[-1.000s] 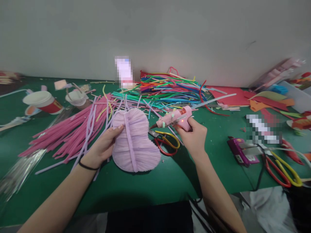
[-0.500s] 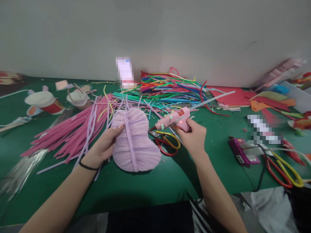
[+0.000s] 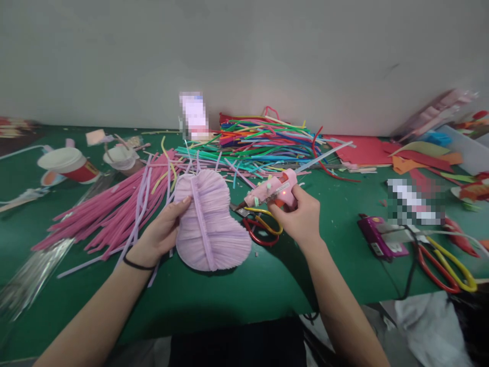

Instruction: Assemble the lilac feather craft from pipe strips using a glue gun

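My left hand [image 3: 170,224] grips the left edge of a lilac, lobed panel [image 3: 225,232] covered with rows of fuzzy pipe cleaners. Its thumb lies on the front; the other fingers are mostly hidden behind. One lilac strip runs down the panel's middle. In my right hand [image 3: 300,214] is a pink glue gun [image 3: 273,191], wrapped round at the handle. A clear glue stick [image 3: 324,157] sticks out of its back, and an orange light glows on its side. The nozzle points left and down, a short way right of the panel. Scissors with red and yellow handles [image 3: 262,237] lie beneath the gun.
Pink pipe cleaners [image 3: 114,211] spread on the left, with a multicoloured heap [image 3: 263,137] at the back. A paper cup [image 3: 76,165] stands at left. Red sheets [image 3: 361,150], a purple box [image 3: 376,237] and more scissors [image 3: 439,267] lie on the right of the green table [image 3: 244,300].
The panel has shifted slightly left within the view, still in my left hand. The glue gun has stayed nearly in place, its glue stick showing a little shorter behind it.
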Tool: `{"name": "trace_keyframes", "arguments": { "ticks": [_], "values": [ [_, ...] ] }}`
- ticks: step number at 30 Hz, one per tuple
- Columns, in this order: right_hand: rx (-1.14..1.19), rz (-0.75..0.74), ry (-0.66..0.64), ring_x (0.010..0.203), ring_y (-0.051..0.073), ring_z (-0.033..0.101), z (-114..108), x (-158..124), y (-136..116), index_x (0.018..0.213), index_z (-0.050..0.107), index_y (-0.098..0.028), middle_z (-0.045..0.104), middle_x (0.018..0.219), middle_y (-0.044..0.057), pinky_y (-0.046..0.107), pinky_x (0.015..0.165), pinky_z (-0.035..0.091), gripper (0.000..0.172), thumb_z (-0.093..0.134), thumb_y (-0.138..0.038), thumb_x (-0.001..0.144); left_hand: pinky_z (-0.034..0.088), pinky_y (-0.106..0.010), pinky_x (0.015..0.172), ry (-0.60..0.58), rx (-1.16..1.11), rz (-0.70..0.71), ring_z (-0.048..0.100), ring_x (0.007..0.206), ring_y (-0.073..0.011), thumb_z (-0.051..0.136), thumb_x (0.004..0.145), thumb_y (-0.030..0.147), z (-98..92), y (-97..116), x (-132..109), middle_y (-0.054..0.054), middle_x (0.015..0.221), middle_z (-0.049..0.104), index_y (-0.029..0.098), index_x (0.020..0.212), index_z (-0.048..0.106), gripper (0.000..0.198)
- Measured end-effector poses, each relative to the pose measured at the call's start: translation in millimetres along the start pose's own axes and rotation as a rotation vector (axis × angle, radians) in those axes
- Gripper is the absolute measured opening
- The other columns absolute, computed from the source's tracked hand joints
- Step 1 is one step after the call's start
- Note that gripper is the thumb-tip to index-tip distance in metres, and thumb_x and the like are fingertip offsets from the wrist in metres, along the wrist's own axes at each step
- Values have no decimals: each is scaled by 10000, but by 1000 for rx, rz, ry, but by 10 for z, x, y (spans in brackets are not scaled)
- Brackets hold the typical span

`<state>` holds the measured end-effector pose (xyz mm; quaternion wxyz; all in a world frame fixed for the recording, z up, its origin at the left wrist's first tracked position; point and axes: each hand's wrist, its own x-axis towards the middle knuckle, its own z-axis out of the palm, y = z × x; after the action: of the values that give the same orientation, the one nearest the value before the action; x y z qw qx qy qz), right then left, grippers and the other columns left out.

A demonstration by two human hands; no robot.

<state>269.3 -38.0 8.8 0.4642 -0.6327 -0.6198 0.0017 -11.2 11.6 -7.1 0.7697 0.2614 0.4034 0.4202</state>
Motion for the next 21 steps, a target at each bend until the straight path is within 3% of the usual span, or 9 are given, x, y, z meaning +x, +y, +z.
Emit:
{"name": "trace_keyframes", "arguments": {
  "ticks": [7,21],
  "values": [
    [27,-84,12,471,79,341,-5,-24,-21,639,382,-231,392,557,-88,233,467,287,316,681,-321,690,630,-360,856,40,-39,-18,780,803,-261,755,810,206,7,-1,5,-103,914,809,139,963,787,170],
    [23,-172,24,489,85,294,16,-16,20,638,348,-235,346,555,-91,240,470,256,312,655,-258,688,616,-362,879,46,-46,-39,781,799,-253,730,835,199,17,1,-5,-107,902,808,131,953,785,147]
  ]
}}
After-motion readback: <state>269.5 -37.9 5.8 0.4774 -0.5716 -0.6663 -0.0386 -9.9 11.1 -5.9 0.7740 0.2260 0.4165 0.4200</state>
